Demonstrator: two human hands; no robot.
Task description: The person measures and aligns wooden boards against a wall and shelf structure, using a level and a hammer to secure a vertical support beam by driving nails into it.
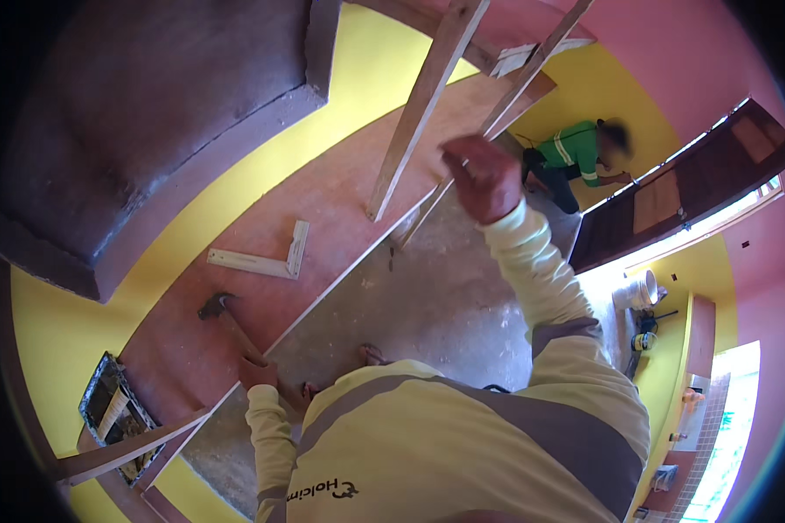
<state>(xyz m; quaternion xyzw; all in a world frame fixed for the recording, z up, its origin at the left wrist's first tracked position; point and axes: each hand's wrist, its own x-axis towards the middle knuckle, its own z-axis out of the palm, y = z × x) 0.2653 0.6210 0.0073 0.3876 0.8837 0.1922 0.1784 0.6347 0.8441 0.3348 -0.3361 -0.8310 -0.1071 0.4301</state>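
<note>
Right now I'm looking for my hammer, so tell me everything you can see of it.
The hammer lies flat on the reddish-brown board, near its lower end. It has a dark metal head pointing up-left and a brownish handle, seemingly wood, running down-right to the left hand, which rests on the handle's end. A pale carpenter's square lies apart above it.

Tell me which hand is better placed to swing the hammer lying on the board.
Left. The left hand already grips the handle of the hammer on the reddish board. The right hand is raised far off, up by the leaning wooden slats, apparently holding one.
</note>
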